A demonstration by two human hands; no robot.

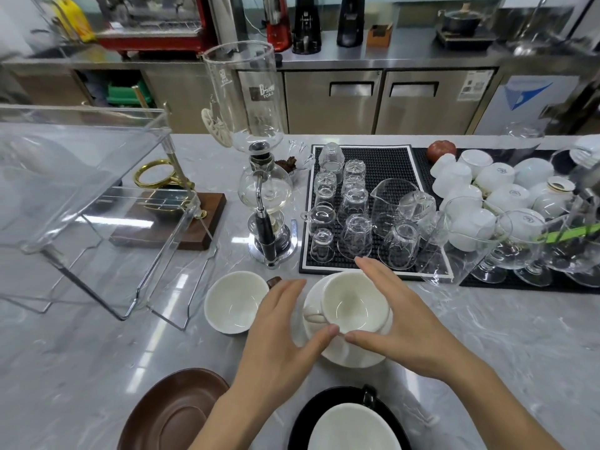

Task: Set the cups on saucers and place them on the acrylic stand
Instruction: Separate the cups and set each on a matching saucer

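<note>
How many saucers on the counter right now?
3. White saucer under the white cup, between both hands; empty brown saucer near left; black saucer near edge, under a cup and partly cut off by the frame.

Bare counter L of the stand (97, 203) & in front; siphon (264, 203) w/ glass mat (373, 206) crowd its R side.

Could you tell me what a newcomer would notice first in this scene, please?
Two hands, left hand and right hand, cup a white cup sitting on its white saucer at centre. The big clear acrylic stand stands to the left, and upturned glasses crowd a black mat behind.
</note>
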